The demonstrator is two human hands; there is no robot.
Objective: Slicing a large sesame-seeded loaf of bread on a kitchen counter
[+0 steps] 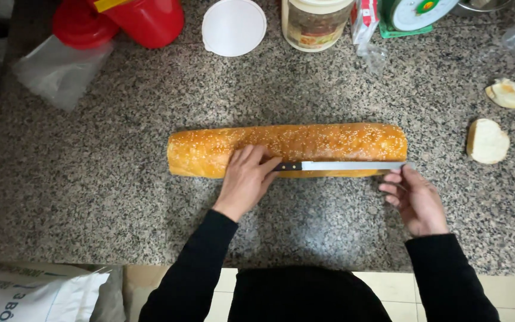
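The speckled grey granite counter (120,179) lies bare to the left of and in front of the long sesame-crusted bread loaf (287,150), which bars the middle of the surface from side to side. Behind the loaf an open strip runs up to a back row: red plastic container (144,21), round white lid (233,27), labelled jar (316,24) and crumpled clear plastic bag (61,68). On the right, two cut bread ends (487,141) narrow the way.
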